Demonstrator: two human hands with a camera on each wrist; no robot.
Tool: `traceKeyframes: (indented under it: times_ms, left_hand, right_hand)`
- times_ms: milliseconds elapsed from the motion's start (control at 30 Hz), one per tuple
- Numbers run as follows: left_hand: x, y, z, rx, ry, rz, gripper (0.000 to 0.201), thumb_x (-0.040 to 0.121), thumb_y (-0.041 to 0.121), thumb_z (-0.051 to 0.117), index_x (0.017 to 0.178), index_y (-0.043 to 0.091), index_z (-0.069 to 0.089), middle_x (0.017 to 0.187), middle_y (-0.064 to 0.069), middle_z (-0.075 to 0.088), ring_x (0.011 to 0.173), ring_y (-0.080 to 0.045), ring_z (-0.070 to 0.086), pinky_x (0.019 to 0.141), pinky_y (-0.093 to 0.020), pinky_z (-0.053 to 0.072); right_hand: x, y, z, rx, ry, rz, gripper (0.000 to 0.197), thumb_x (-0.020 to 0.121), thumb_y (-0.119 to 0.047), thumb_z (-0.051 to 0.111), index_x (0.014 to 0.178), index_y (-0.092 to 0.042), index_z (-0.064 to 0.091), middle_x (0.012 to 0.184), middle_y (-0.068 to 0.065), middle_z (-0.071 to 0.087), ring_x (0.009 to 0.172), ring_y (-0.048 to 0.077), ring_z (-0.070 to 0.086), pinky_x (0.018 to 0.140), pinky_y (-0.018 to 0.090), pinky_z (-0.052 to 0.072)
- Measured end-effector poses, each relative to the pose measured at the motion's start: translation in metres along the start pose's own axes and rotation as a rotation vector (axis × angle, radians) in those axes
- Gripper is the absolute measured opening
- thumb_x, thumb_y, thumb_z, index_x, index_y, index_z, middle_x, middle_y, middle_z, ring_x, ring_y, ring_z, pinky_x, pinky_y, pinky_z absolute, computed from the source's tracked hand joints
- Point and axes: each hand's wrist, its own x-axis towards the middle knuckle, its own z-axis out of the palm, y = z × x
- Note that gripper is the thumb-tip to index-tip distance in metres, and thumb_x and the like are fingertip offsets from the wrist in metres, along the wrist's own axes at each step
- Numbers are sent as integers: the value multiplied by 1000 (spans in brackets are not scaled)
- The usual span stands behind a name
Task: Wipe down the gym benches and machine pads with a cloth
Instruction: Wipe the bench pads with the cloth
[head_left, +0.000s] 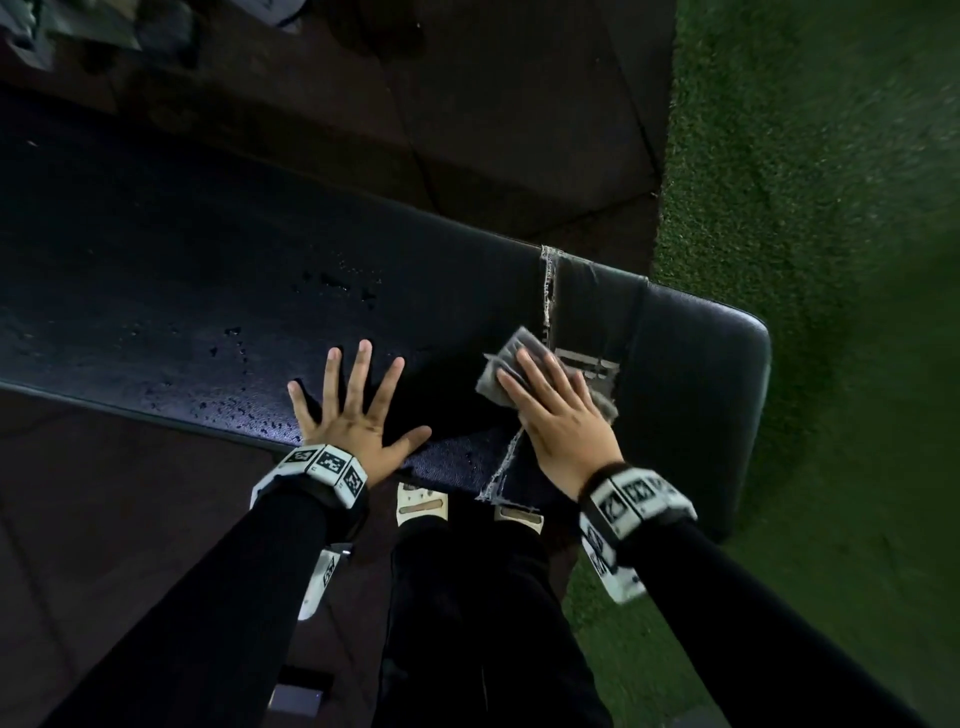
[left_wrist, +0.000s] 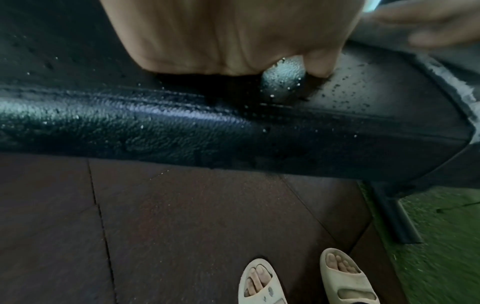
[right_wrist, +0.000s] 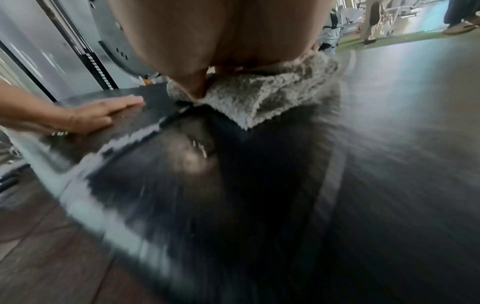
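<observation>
A long black padded bench (head_left: 182, 291) runs across the head view, wet with droplets, a frayed torn seam (head_left: 546, 291) near its right end. My left hand (head_left: 353, 400) lies flat on the pad with fingers spread. My right hand (head_left: 550, 400) presses a grey fluffy cloth (head_left: 501, 376) onto the pad beside the seam, fingers straight over it. In the right wrist view the cloth (right_wrist: 259, 96) bunches under my palm on the blurred bench (right_wrist: 182, 185). In the left wrist view my palm (left_wrist: 221, 37) rests on the wet bench (left_wrist: 155, 123).
Dark rubber floor tiles (head_left: 493, 104) lie beyond and under the bench. Green turf (head_left: 831, 208) borders the bench's right end. My feet in pale slides (left_wrist: 262, 281) stand close against the bench. A machine frame (right_wrist: 78, 51) rises past the bench's far end.
</observation>
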Motion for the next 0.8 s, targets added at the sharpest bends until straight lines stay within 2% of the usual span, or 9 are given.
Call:
traceKeyframes:
  times_ms: [133, 200, 267, 300, 467, 633, 700, 800]
  left_hand:
    - [1, -4, 3, -44, 27, 30, 86, 68, 88, 12, 133, 54, -32, 143, 16, -45, 128, -14, -47, 92, -53, -36]
    - [-4, -10, 2, -47, 82, 56, 78, 74, 83, 16, 135, 57, -25, 146, 18, -40, 133, -12, -41, 102, -56, -26]
    - [-11, -21, 2, -16, 170, 87, 68, 83, 76, 19, 140, 56, -14, 152, 14, -31, 138, -11, -31, 111, -56, -11]
    - [-14, -28, 3, 0, 191, 88, 65, 86, 74, 17, 142, 54, -10, 153, 11, -28, 139, -12, -29, 113, -54, -8]
    - [-23, -55, 8, 36, 151, 4, 62, 86, 70, 13, 137, 57, -19, 148, 16, -37, 134, -12, -39, 108, -54, -19]
    - [-20, -50, 14, 19, 149, -3, 62, 86, 69, 11, 136, 57, -22, 148, 15, -38, 135, -14, -38, 101, -47, -31]
    - [-20, -50, 15, 1, 157, -7, 61, 85, 68, 11, 136, 58, -22, 148, 16, -37, 135, -13, -38, 101, -48, -31]
    - [-19, -50, 14, -21, 141, -10, 61, 84, 68, 8, 135, 59, -23, 146, 17, -40, 133, -12, -41, 106, -54, -23]
  right_hand:
    - [-51, 11, 20, 4, -3, 100, 57, 101, -32, 25, 146, -39, -9, 154, -15, -14, 143, 11, -17, 116, 33, -8]
    - [-59, 15, 26, 10, -8, 136, 58, 100, -33, 24, 146, -41, -9, 155, -15, -15, 143, 10, -17, 117, 35, -5]
    - [-55, 16, 27, 16, 1, 139, 59, 99, -33, 26, 146, -42, -10, 154, -16, -16, 143, 10, -16, 117, 39, -3]
    - [-50, 16, 26, 22, 9, 134, 60, 99, -34, 26, 145, -43, -11, 154, -17, -17, 143, 11, -17, 117, 40, -4]
    - [-8, 1, 15, 37, 44, 102, 61, 99, -34, 26, 141, -47, -16, 151, -18, -22, 141, 12, -21, 116, 40, -8]
    - [36, -42, 10, 2, 61, 12, 57, 98, -30, 28, 147, -40, 1, 151, -15, -16, 140, 15, -21, 116, 42, -8]
    - [37, -63, 17, -57, 39, -82, 63, 95, -26, 34, 147, -38, 0, 151, -11, -15, 139, 19, -21, 116, 45, -7]
    - [13, -79, 40, -141, -16, -191, 75, 92, -24, 39, 144, -38, -13, 153, -10, -19, 141, 19, -23, 114, 44, -13]
